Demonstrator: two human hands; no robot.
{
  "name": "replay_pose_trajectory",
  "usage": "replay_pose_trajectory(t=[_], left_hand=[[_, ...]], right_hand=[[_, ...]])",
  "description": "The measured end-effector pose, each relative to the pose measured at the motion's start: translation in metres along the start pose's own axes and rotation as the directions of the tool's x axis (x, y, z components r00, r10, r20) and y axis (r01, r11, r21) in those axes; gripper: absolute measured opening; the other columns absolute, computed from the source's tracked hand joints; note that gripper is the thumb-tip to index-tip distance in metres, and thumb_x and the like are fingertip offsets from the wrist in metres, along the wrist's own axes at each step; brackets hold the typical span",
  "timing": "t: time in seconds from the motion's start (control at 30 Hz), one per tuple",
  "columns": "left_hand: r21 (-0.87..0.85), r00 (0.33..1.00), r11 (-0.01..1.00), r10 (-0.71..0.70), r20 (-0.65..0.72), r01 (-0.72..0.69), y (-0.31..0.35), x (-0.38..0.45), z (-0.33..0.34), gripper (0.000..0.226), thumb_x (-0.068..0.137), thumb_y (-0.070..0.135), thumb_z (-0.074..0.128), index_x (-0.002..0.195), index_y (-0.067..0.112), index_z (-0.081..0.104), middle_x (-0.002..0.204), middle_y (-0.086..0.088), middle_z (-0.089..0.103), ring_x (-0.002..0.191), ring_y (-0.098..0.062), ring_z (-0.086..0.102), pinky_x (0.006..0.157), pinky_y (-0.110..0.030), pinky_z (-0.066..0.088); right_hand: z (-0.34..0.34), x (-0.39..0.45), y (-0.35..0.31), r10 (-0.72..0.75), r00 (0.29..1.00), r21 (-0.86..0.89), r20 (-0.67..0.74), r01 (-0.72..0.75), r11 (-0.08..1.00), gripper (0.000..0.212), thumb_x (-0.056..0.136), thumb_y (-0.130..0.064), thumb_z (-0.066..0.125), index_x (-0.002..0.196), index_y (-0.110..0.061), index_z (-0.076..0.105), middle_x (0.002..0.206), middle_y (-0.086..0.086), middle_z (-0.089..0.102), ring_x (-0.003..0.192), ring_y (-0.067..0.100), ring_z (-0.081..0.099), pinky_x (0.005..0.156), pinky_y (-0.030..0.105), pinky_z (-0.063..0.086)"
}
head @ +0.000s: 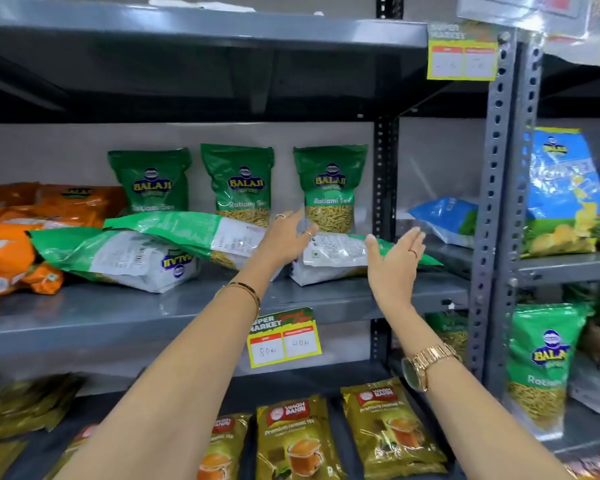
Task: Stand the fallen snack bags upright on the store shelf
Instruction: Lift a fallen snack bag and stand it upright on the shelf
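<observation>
Yellow price tag (284,337) hanging off the shelf's front edge, second tag (462,51) hanging up top. Tea packets (300,441) lying on the lower level. Blue chip bags (565,192) standing in the right bay, one blue bag (445,220) lying tilted beside them.

Between the left hand (284,237) and the right hand (395,258), both reaching over the shelf (125,317), one fallen bag (340,254) lies flat, and two more fallen bags (146,251) lie overlapping just left of the left hand. Behind the hands three upright bags (238,185) stand in a row against the back wall, with a heap of fallen packs (18,237) at the far left. Below the wrists a price tag (284,337) hangs on the shelf's front edge, tea packets (298,438) lying on the lower shelf beneath the forearms.
</observation>
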State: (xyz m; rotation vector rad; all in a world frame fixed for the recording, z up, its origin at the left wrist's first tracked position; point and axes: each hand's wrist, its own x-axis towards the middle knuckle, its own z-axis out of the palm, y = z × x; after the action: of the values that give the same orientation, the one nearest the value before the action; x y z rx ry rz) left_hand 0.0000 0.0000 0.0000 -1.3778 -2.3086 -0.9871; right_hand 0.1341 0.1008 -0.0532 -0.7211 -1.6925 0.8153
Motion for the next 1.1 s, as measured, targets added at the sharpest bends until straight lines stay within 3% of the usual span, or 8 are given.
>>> replay_pose_trajectory(t=[0.17, 0.33, 0.5, 0.6, 0.67, 0.73, 0.97, 1.1], left_hand=[[-0.077, 0.992, 0.995, -0.058, 0.108, 0.066, 0.001, 0.004, 0.011, 0.06, 0.094, 0.036, 0.048, 0.144, 0.008, 0.031, 0.152, -0.015, 0.032, 0.14, -0.029, 0.032, 0.111, -0.038, 0.03], [-0.026, 0.993, 0.997, -0.066, 0.101, 0.069, -0.006, 0.005, 0.017, 0.056, 0.094, 0.039, 0.047, 0.139, 0.007, 0.042, 0.146, -0.018, 0.043, 0.134, -0.031, 0.04, 0.106, -0.037, 0.036], [-0.011, 0.995, 0.999, -0.033, 0.097, 0.034, -0.006, 0.004, 0.016, 0.053, 0.094, 0.037, 0.048, 0.137, 0.005, 0.045, 0.144, -0.018, 0.045, 0.132, -0.03, 0.043, 0.104, -0.035, 0.037], [-0.021, 0.995, 0.999, -0.037, 0.097, 0.039, -0.008, 0.004, 0.016, 0.053, 0.093, 0.038, 0.049, 0.134, 0.006, 0.048, 0.141, -0.018, 0.049, 0.129, -0.031, 0.045, 0.102, -0.036, 0.038], [-0.05, 0.997, 0.998, -0.032, 0.069, 0.036, -0.01, 0.004, 0.017, 0.036, 0.092, 0.038, 0.051, 0.106, 0.007, 0.063, 0.109, -0.018, 0.064, 0.103, -0.029, 0.057, 0.082, -0.034, 0.042], [-0.068, 0.999, 0.997, -0.022, 0.027, 0.024, -0.009, 0.002, 0.017, 0.036, 0.091, 0.037, 0.052, 0.066, 0.013, 0.046, 0.064, -0.008, 0.045, 0.063, -0.021, 0.043, 0.056, -0.031, 0.025], [-0.14, 0.999, 0.99, 0.019, 0.045, -0.012, 0.002, -0.006, 0.024, 0.033, 0.091, 0.039, 0.054, 0.083, 0.007, 0.051, 0.065, 0.002, 0.038, 0.061, -0.013, 0.035, 0.056, -0.032, 0.028], [-0.235, 0.996, 0.969, -0.068, 0.05, 0.078, 0.005, -0.007, 0.043, 0.028, 0.092, 0.032, 0.053, 0.09, 0.005, 0.047, 0.073, 0.0, 0.046, 0.081, -0.022, 0.046, 0.07, -0.032, 0.036]], right_hand=[[0.011, 0.017, 0.004, 0.338, 0.941, 0.227, -0.024, -0.325, 0.918, 0.089, 0.086, -0.031, 0.063, 0.143, 0.01, 0.008, 0.154, 0.027, 0.014, 0.14, 0.035, 0.025, 0.112, 0.042, 0.029], [0.022, 0.032, 0.0, 0.603, 0.794, 0.57, 0.074, -0.529, 0.628, 0.069, 0.084, -0.023, 0.066, 0.135, 0.008, 0.029, 0.141, 0.022, 0.041, 0.126, 0.035, 0.045, 0.102, 0.04, 0.04], [0.023, 0.036, 0.002, 0.566, 0.801, 0.568, 0.196, -0.563, 0.6, 0.015, 0.095, -0.018, 0.048, 0.11, -0.016, 0.045, 0.078, -0.001, 0.048, 0.061, 0.009, 0.045, 0.079, 0.024, 0.04], [0.021, 0.039, 0.005, 0.571, 0.801, 0.577, 0.178, -0.555, 0.598, 0.012, 0.094, -0.013, 0.047, 0.101, -0.018, 0.037, 0.084, 0.001, 0.046, 0.058, 0.01, 0.04, 0.081, 0.022, 0.038], [0.02, 0.043, -0.002, 0.601, 0.786, 0.644, 0.146, -0.537, 0.545, 0.024, 0.088, -0.008, 0.057, 0.108, -0.016, 0.048, 0.091, 0.004, 0.057, 0.074, 0.018, 0.051, 0.086, 0.027, 0.046], [0.019, 0.051, -0.011, 0.656, 0.75, 0.688, 0.082, -0.519, 0.508, 0.039, 0.079, -0.001, 0.066, 0.117, -0.005, 0.055, 0.11, 0.012, 0.063, 0.087, 0.025, 0.058, 0.089, 0.04, 0.053], [0.008, 0.077, -0.038, 0.289, 0.949, 0.37, -0.127, -0.225, 0.901, 0.018, 0.073, -0.008, 0.074, 0.09, -0.012, 0.069, 0.086, 0.004, 0.065, 0.082, 0.022, 0.059, 0.087, 0.039, 0.051], [0.004, 0.077, -0.054, 0.043, 0.995, 0.229, -0.085, -0.023, 0.973, 0.025, 0.072, -0.008, 0.076, 0.096, -0.009, 0.069, 0.093, 0.005, 0.072, 0.081, 0.017, 0.062, 0.084, 0.033, 0.05]])
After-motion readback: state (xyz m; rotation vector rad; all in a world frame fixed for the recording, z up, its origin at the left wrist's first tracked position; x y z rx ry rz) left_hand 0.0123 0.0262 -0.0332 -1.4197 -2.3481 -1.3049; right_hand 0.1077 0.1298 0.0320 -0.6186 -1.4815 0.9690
